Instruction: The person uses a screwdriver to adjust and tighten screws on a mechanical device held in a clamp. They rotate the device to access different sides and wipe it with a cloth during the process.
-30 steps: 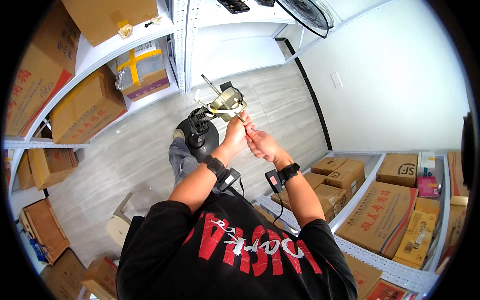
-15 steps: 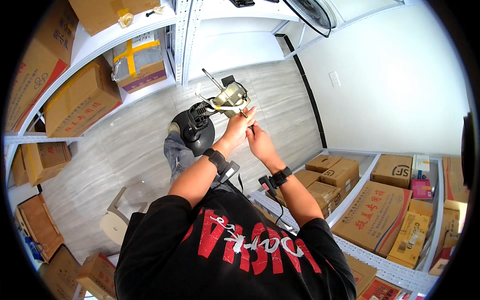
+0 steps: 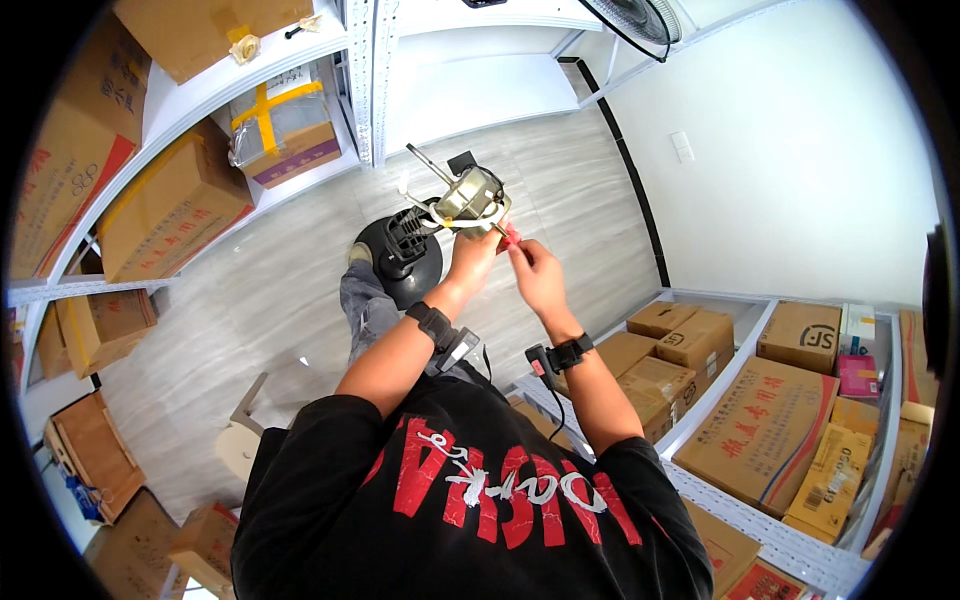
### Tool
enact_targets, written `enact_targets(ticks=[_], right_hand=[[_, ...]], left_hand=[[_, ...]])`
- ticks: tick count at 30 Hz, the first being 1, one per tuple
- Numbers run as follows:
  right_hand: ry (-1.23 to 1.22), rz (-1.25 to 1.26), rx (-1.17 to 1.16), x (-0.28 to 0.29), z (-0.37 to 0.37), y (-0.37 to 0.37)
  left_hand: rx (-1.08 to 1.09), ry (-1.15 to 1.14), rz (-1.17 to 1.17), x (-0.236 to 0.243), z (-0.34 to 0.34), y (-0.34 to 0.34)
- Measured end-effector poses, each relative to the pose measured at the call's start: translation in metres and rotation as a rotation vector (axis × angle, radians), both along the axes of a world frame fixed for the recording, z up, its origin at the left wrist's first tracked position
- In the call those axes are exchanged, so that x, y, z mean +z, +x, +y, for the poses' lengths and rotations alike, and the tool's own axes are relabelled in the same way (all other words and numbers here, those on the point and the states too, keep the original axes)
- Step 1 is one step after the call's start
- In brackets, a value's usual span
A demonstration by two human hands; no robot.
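A bare metal fan motor tops a black stand with a round base. A long metal shaft sticks out of its far side, and pale wires loop round its body. My left hand is closed against the motor's near end, its fingertips partly hidden. Just to the right, my right hand pinches a small red piece beside the short shaft on the motor's near side. The red piece lies between both hands, too small to name.
Shelves with cardboard boxes stand at the left, and more boxes fill the rack at the right. A fan cage shows at the top. A beige stool stands at lower left, near an open wooden case.
A red piece now shows at my right fingertips, where something dark showed before. My right hand has shifted a little to the right. My left hand has slid lower against the motor.
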State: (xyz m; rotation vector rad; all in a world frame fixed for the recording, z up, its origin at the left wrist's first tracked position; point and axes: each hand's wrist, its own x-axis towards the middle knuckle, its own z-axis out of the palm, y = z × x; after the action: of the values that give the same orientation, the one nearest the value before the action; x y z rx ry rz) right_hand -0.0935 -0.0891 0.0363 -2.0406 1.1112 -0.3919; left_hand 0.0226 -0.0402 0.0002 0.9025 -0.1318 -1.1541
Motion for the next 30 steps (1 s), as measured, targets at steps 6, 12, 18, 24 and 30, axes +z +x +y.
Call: enact_targets(ticks=[6,12,18,24,30], right_hand=[[1.112,-0.197,0.072,0.013,-0.032,-0.009],[0.566,-0.26,0.09,-0.009,-0.031,-0.009],[0.075,-0.066,0.026,0.009,-0.021,-0.009],[-0.034,-0.062,-0.054,0.03,-0.006,-0.002],[0.045,-0.13,-0.085,0.007,0.0,-0.008]], left_hand=[[-0.045,-0.055,-0.002,-0.011,0.003,0.005],[-0.151,-0.143,0.078,0.008,0.009,0.004],[-0.597,0.107,-0.72,0.056,0.08,0.058],[-0.095,0.101,-1.792,0.173,0.021,0.068],[-0.527,0.243,-1.809,0.147,0.008,0.074]])
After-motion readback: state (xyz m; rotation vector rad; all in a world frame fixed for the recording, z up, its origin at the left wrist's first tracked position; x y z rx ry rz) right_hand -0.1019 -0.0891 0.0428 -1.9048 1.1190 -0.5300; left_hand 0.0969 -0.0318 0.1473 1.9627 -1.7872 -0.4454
